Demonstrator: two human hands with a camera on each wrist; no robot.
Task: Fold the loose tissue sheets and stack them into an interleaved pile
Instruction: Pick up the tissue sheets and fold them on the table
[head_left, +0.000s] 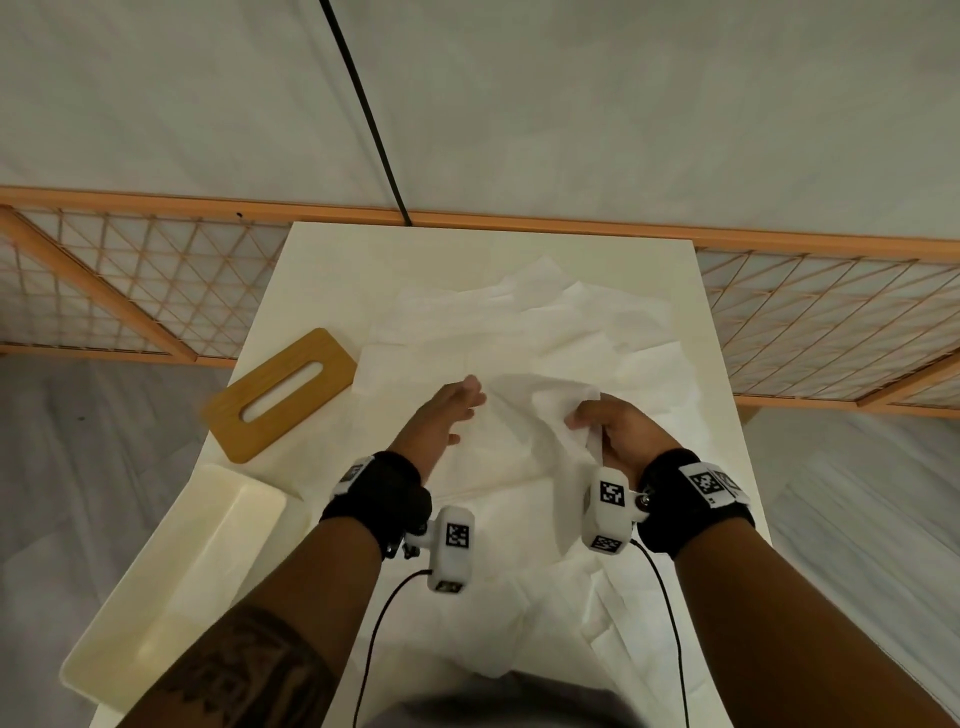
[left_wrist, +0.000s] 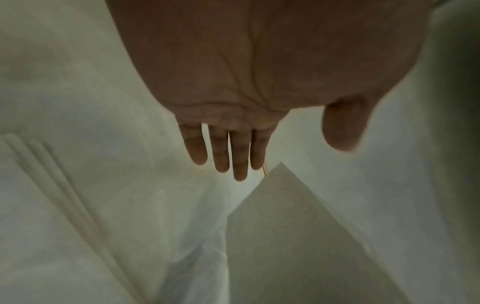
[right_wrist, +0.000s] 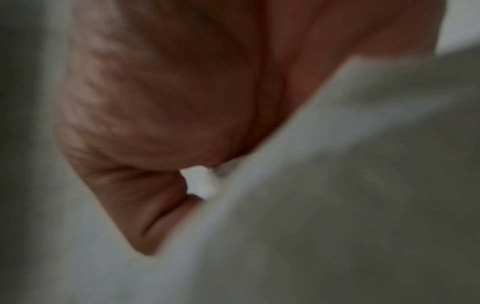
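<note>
- Tissue sheets (head_left: 524, 332) lie loose and overlapping over most of the table (head_left: 322, 291), from the edge nearest you out to the far half; I see no tidy folded pile yet, so you seem early in the task.
- Nearest you, crumpled sheets hang toward the table's front edge, and a pale tray (head_left: 171, 587) sits at your near left.
- Your right hand (head_left: 621, 434) has its grip clamped on one raised sheet (head_left: 545, 410), fingers curled and pinching its edge; the right wrist view shows paper bunched in the fist, though it is blurred.
- Your left hand (head_left: 447, 415) has its grip apart, fingers straight, just beside that raised sheet; the left wrist view shows the flat palm above the paper, and I cannot tell whether it touches.
- Judging by this, the step in hand is separating one sheet to fold it.
- Next, you likely need the left hand to catch the opposite edge, pull the sheet flat, then crease it without tearing.
- Farther left lies a wooden lid (head_left: 283, 395) with a slot, beside the spread.
</note>
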